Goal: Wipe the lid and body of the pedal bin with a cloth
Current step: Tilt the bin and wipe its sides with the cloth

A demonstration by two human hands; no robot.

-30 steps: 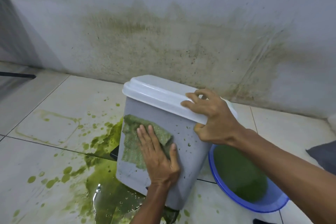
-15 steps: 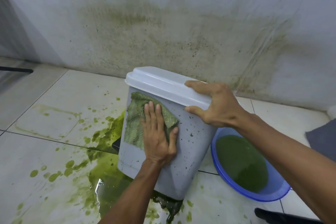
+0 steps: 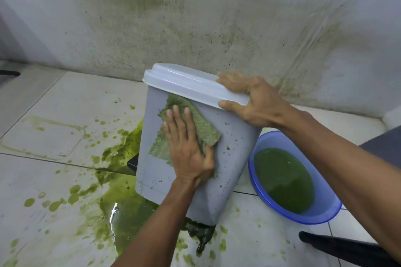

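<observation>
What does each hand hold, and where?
The right hand grips the white plastic lid of the grey pedal bin at its right end. The left hand presses a green textured cloth flat on the bin's side.

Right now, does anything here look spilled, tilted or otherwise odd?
Yes: green liquid is spilled over the floor tiles left of the pedal bin, which leans tilted, and green stains mark the wall behind.

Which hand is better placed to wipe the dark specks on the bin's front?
Left: the left hand presses the cloth flat on the bin body, beside the specks; the right hand grips the lid, steadying it.
</observation>
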